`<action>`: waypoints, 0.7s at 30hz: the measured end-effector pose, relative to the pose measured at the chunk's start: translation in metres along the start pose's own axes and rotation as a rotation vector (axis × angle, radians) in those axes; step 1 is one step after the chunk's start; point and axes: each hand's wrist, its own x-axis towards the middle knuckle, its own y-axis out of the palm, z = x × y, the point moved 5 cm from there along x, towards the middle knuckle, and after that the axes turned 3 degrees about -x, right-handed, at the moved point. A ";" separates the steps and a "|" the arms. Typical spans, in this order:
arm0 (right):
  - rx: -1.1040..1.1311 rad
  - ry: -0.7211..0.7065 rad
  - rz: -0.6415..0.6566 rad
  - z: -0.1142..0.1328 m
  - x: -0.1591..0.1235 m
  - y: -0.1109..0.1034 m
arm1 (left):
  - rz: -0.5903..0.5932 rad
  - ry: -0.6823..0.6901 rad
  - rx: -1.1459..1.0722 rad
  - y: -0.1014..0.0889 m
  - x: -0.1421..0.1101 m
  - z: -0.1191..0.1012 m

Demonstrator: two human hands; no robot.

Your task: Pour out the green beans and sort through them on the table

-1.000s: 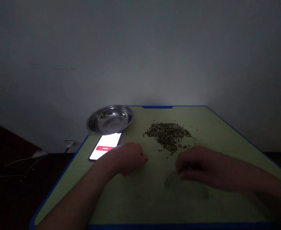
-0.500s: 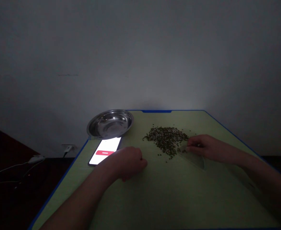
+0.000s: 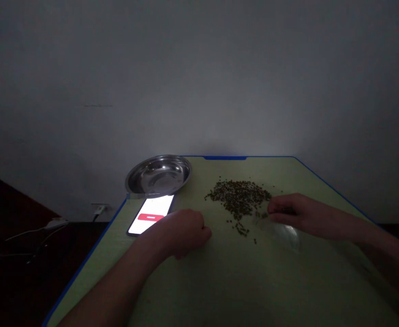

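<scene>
A loose pile of small dark green beans (image 3: 238,195) is spread on the table, with a few stray ones toward the near side. At its right edge is my right hand (image 3: 296,211), its thumb and fingers pinched on what looks like a clear plastic bag (image 3: 289,236). The bag hangs below the fingers and is hard to see in the dim light. My left hand (image 3: 190,231) is closed in a fist, left of the beans and beside the phone (image 3: 151,215); whatever may be inside it is hidden.
A shiny steel basin (image 3: 158,176) stands at the table's back left, just behind the lit phone. The light green table (image 3: 240,281) has a blue edge and meets a grey wall (image 3: 240,81). White cables and a plug (image 3: 99,210) are beyond the left side.
A few more beans lie at the near side of the pile. The clear bag has shifted shape under my right hand. My left hand keeps its place; the whole view has slid slightly.
</scene>
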 end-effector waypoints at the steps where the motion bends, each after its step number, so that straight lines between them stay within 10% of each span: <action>1: 0.012 -0.003 0.030 -0.001 -0.003 0.002 | -0.006 -0.003 -0.007 0.000 0.000 0.000; 21: -0.193 -0.006 0.008 -0.002 0.016 0.004 | -0.011 0.013 0.057 0.001 0.001 0.001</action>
